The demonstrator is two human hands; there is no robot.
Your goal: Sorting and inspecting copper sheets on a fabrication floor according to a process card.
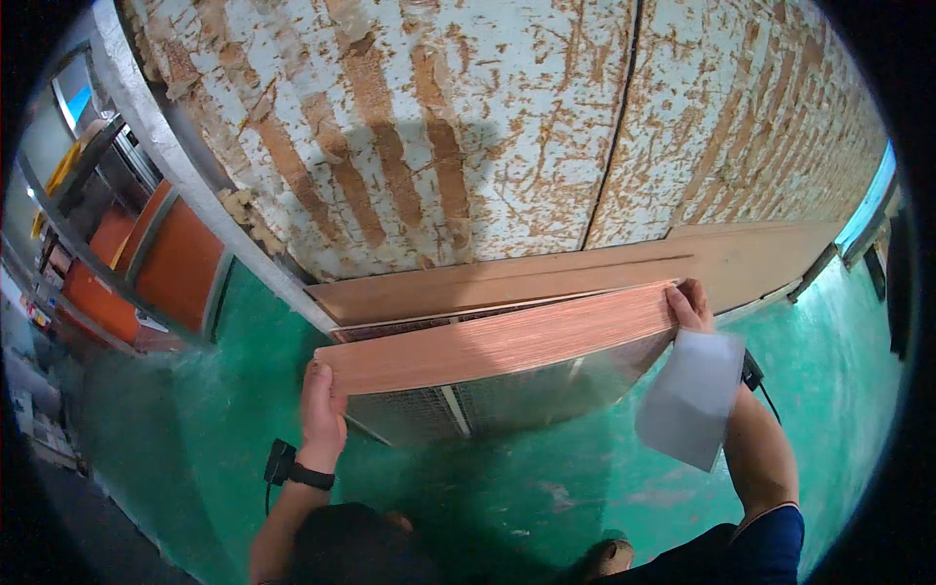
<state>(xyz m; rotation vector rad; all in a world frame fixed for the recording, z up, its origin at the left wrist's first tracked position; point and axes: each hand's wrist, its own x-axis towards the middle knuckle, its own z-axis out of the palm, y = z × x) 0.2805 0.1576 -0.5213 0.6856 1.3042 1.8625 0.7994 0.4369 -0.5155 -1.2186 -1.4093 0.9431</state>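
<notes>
A long stack of thin panels (497, 336) stands on edge in front of me, its copper-coloured upper edges finely striped. The side toward me is dark with a fine grid and pale strips. My left hand (324, 405) grips the left end, thumb on the upper corner. On the far right corner, my right hand (689, 304) is closed around the other end. A whitish translucent sheet (688, 402) covers my right wrist; I cannot tell whether it is held or attached. The stack's underside is hidden.
Just behind the stack rises a worn white-and-brown board wall (409, 146), with a brown board (760, 258) along its bottom. A grey metal post (185, 166) slants at the left. Beyond it stands a rack with orange panels (166, 258). The floor (546, 487) is green.
</notes>
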